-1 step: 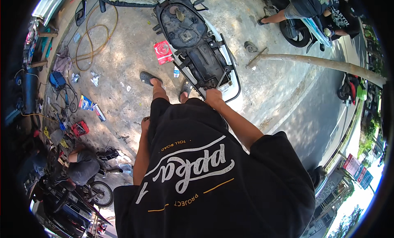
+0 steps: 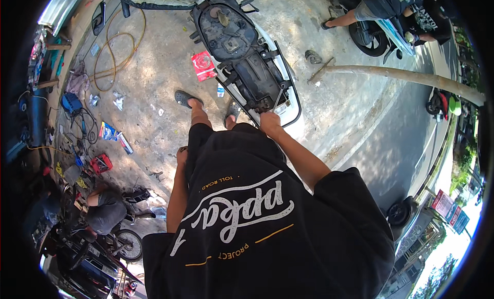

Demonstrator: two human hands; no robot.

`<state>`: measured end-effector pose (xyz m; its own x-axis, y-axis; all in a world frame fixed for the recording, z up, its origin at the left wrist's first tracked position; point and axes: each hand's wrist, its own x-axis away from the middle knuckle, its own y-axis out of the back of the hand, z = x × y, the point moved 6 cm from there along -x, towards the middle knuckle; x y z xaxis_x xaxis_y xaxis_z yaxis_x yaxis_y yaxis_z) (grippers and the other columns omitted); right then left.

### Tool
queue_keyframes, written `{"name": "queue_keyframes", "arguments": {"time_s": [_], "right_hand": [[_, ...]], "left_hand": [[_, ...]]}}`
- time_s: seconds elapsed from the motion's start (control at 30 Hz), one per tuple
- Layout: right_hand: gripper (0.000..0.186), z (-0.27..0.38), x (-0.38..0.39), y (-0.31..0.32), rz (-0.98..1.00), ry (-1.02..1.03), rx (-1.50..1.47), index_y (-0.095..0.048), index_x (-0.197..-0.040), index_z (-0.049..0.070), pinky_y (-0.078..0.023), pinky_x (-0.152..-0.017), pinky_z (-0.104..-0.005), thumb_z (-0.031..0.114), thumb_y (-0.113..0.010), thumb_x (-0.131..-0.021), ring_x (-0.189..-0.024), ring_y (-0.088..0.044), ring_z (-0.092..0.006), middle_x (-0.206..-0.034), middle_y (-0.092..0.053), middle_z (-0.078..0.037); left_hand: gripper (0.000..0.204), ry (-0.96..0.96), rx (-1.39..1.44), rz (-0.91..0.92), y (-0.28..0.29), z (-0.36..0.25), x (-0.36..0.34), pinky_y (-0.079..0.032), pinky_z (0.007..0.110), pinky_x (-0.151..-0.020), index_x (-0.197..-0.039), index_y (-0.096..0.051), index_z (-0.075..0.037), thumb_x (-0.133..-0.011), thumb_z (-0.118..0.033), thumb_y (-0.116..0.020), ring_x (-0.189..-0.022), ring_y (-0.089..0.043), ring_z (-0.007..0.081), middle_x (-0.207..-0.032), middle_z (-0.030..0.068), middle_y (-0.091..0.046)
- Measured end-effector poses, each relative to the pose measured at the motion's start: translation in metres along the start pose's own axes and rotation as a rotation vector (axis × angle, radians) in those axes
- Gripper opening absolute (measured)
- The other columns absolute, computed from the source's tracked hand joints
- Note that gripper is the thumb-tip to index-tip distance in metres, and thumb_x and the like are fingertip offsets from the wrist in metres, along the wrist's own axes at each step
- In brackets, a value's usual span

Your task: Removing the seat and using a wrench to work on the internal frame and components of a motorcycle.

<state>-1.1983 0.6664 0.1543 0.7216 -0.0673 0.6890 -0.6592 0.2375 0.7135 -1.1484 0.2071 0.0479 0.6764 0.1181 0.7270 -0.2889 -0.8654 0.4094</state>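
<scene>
My right hand (image 2: 270, 123) is closed at the rear end of a motorbike (image 2: 244, 57) with its seat off. It rests by the dark grab rail (image 2: 293, 88), and a thin metal rod (image 2: 280, 96) runs down toward its fingers. What the fingers grip is hidden. Beneath the hand lie the open black under-seat tray (image 2: 257, 82) and the white tail panel (image 2: 292, 111). My left hand (image 2: 181, 155) hangs beside my thigh, away from the bike, its fingers mostly out of sight.
A red packet (image 2: 204, 65) and a small bottle (image 2: 221, 90) lie left of the bike. A yellow hose (image 2: 119, 59), cables and a red case (image 2: 101, 163) are farther left. A pole (image 2: 391, 75) slants across the right, near another person by a motorbike (image 2: 368, 39). Someone crouches lower left (image 2: 105, 211).
The view has shifted slightly. A dark wheel shows more fully at the lower right, and the red motorbike on the road appears a little farther right. My hands keep their places.
</scene>
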Motion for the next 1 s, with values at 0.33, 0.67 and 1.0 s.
{"name": "queue_keyframes", "arguments": {"time_s": [0.33, 0.67, 1.0], "right_hand": [[0.038, -0.011, 0.041, 0.021, -0.310, -0.183, -0.338, -0.062, -0.107, 0.012, -0.054, -0.072, -0.0444, -0.002, -0.060, -0.072, -0.082, -0.067, -0.0359, -0.092, -0.067, -0.016], [0.058, -0.010, 0.083, 0.045, -0.548, -0.175, -0.453, -0.049, -0.133, 0.022, -0.052, -0.070, -0.0459, -0.001, -0.054, -0.080, -0.081, -0.065, -0.0365, -0.099, -0.065, -0.014], [0.072, -0.060, 0.104, 0.044, -0.921, -0.476, -0.748, -0.043, -0.139, 0.020, -0.048, -0.078, -0.0451, -0.008, -0.053, -0.074, -0.093, -0.056, -0.0376, -0.107, -0.048, -0.019]], "left_hand": [[0.026, 0.248, 0.165, 0.060, 0.004, -0.072, -0.002, -0.049, 0.031, -0.053, -0.112, -0.059, -0.006, -0.088, -0.016, -0.054, -0.060, -0.059, 0.0178, -0.083, 0.0087, -0.063], [0.027, 0.142, 0.102, 0.094, -0.007, -0.062, -0.008, -0.047, 0.031, -0.056, -0.114, -0.058, -0.011, -0.090, -0.021, -0.052, -0.066, -0.058, 0.0155, -0.088, 0.0059, -0.063], [0.026, 0.220, 0.165, 0.098, -0.015, -0.058, -0.004, -0.047, 0.032, -0.059, -0.113, -0.058, -0.013, -0.090, -0.023, -0.052, -0.070, -0.057, 0.0144, -0.087, 0.0028, -0.062]]}}
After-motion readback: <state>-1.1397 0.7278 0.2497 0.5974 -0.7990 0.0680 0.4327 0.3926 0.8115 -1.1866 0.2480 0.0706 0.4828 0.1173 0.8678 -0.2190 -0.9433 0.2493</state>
